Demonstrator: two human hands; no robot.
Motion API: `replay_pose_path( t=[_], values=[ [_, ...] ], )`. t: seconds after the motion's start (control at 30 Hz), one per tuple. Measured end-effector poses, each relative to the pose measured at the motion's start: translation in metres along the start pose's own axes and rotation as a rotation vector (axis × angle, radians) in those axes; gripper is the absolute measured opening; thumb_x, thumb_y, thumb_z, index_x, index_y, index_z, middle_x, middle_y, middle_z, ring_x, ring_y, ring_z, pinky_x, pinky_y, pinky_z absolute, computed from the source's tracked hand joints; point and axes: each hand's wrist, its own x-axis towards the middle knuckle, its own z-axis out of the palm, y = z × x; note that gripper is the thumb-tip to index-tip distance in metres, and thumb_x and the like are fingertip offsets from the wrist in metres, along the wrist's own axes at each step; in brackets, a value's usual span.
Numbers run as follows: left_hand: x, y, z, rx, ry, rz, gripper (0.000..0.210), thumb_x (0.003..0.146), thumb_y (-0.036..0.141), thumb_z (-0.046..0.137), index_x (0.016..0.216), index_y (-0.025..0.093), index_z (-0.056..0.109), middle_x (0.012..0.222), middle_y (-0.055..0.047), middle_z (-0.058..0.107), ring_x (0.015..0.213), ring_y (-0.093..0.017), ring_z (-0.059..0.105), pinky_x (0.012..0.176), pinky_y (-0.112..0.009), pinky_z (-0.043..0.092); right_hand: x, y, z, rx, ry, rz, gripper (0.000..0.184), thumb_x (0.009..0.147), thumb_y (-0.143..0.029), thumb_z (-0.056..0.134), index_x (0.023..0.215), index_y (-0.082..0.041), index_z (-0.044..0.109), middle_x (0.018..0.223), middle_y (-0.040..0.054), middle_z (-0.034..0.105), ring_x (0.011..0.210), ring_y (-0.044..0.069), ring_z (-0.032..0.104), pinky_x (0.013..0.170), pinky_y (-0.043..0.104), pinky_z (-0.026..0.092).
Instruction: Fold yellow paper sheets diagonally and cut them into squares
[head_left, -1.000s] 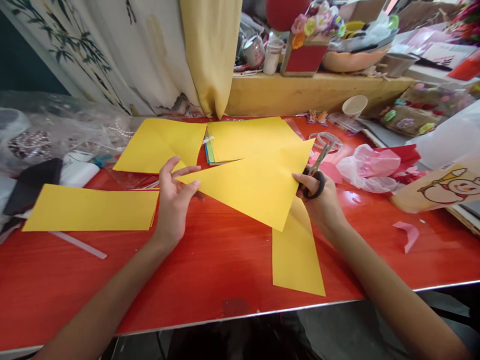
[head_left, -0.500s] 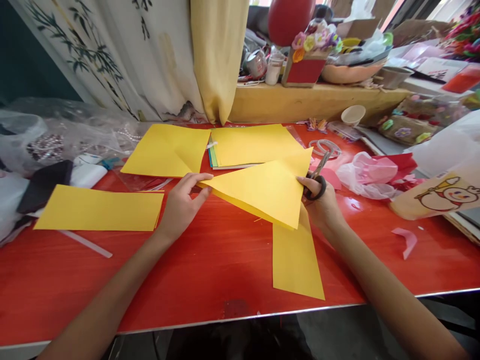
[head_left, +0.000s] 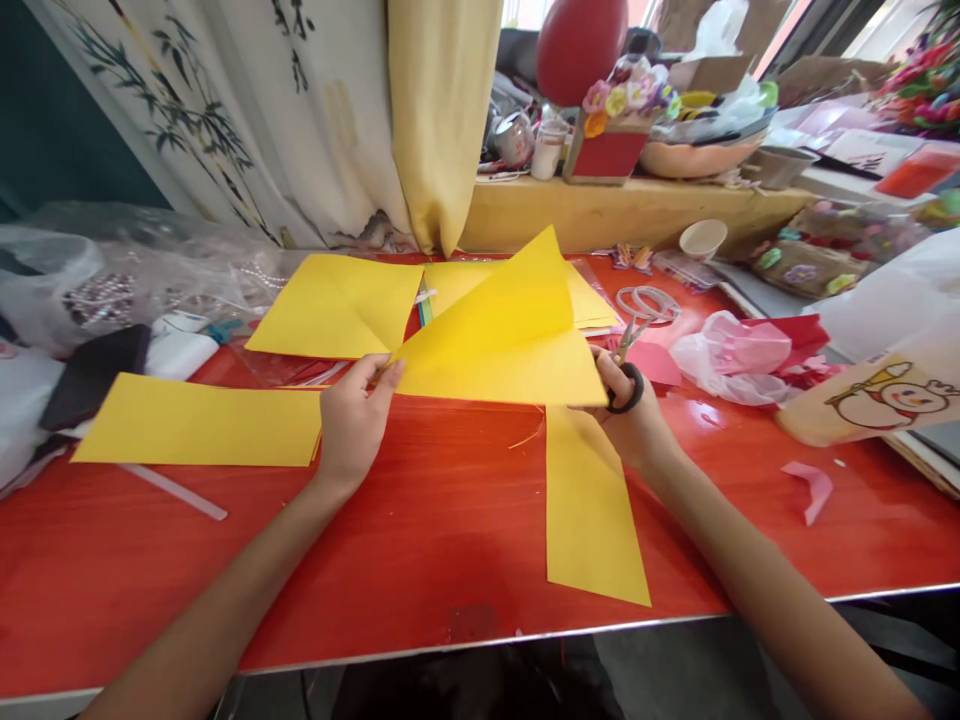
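Held up above the table is a folded sheet of yellow paper (head_left: 495,350), its upper flap lifting open along a diagonal crease. My left hand (head_left: 356,420) pinches its left corner between thumb and fingers. At the right, my right hand (head_left: 634,405) is closed round the black-handled scissors (head_left: 626,385), and its fingers also touch the paper's right edge. The scissors' blades point up and away. Beneath the right side of the sheet lies a yellow paper strip (head_left: 592,520). A creased yellow sheet (head_left: 337,305) and a stack of cut yellow strips (head_left: 199,422) rest to the left.
On the red table (head_left: 420,560), more yellow paper (head_left: 592,298) lies behind the held sheet. Pink tissue and plastic (head_left: 727,350), a printed cup (head_left: 877,390) and clear tape rings (head_left: 649,303) are at right. Plastic bags (head_left: 157,265) fill the back left. A crowded sill (head_left: 517,205) runs behind.
The held paper's folded flap has swung up and away, opening the fold. Its lower edge now lies nearly level. My left hand has moved slightly left and down; the scissors remain in my right.
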Motion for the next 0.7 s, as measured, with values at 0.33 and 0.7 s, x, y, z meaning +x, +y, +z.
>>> replay_pose_path(
  t=[0.33, 0.7],
  values=[
    [0.001, -0.001, 0.008, -0.566, -0.158, -0.256, 0.027, 0.077, 0.040, 0.065, 0.092, 0.017, 0.067, 0.091, -0.005, 0.068, 0.086, -0.018, 0.062, 0.078, -0.028, 0.047, 0.000, 0.007, -0.001, 0.032, 0.020, 0.035, 0.031, 0.067, -0.021, 0.068, 0.097, -0.024, 0.060, 0.095, 0.0006, 0.066, 0.073, 0.016, 0.062, 0.066, 0.030, 0.051],
    [0.009, -0.009, 0.002, -0.680, -0.131, -0.396, 0.024, 0.076, 0.038, 0.066, 0.074, 0.015, 0.062, 0.074, -0.004, 0.064, 0.068, -0.015, 0.060, 0.059, -0.025, 0.047, -0.001, 0.005, 0.001, -0.091, 0.068, -0.096, 0.030, 0.067, -0.023, 0.072, 0.094, -0.023, 0.058, 0.069, -0.0048, 0.054, 0.052, 0.008, 0.049, 0.042, 0.020, 0.036]
  ],
)
